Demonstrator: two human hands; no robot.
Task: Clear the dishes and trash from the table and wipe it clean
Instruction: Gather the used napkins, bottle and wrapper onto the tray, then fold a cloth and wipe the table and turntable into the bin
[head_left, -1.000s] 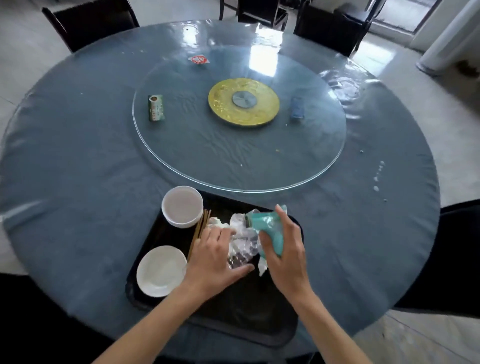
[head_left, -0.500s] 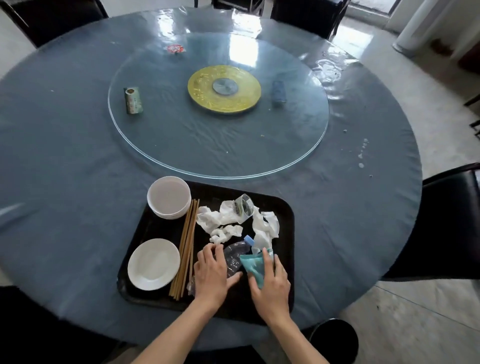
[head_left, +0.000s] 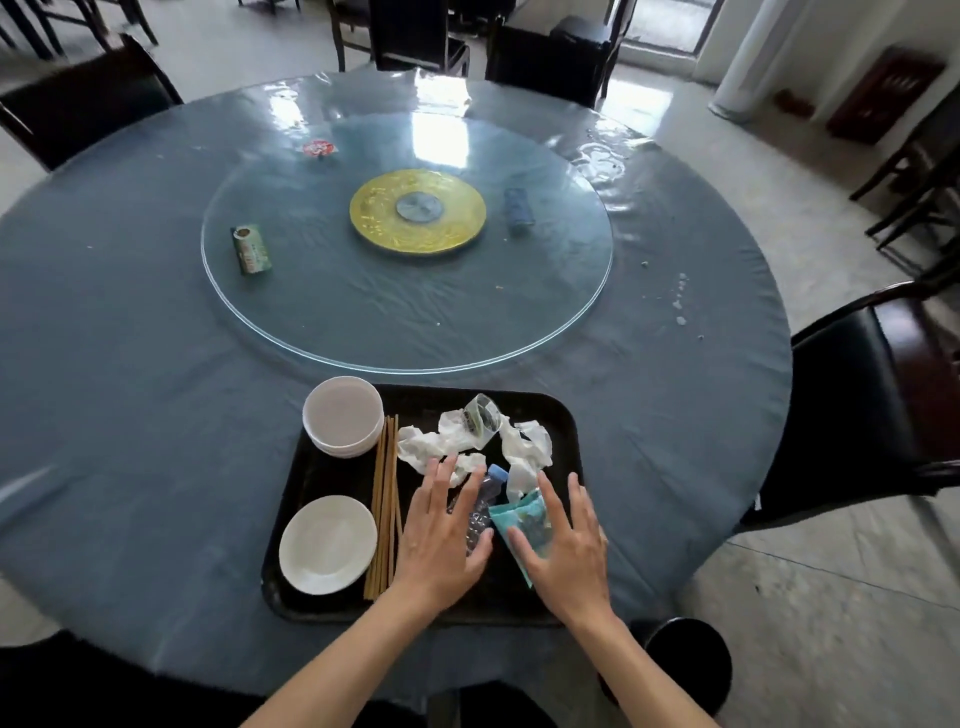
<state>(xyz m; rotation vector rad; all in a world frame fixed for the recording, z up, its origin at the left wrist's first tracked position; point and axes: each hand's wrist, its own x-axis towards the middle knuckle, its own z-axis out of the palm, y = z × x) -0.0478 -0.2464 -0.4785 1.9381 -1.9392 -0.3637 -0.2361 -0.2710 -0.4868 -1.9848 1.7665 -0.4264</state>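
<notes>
A black tray sits at the near edge of the round grey-blue table. On it are stacked white bowls, a white saucer, wooden chopsticks, crumpled white tissues, a crushed clear bottle with a blue cap, and a teal wrapper. My left hand lies flat with straight fingers over the bottle. My right hand rests with spread fingers on the teal wrapper.
A glass turntable with a gold centre disc carries a green packet, a red wrapper and a blue packet. White crumbs dot the table's right side. Dark chairs ring the table.
My right hand has let go of the teal wrapper it was gripping and now lies flat on it. Both hands have drawn back toward the tray's near side.
</notes>
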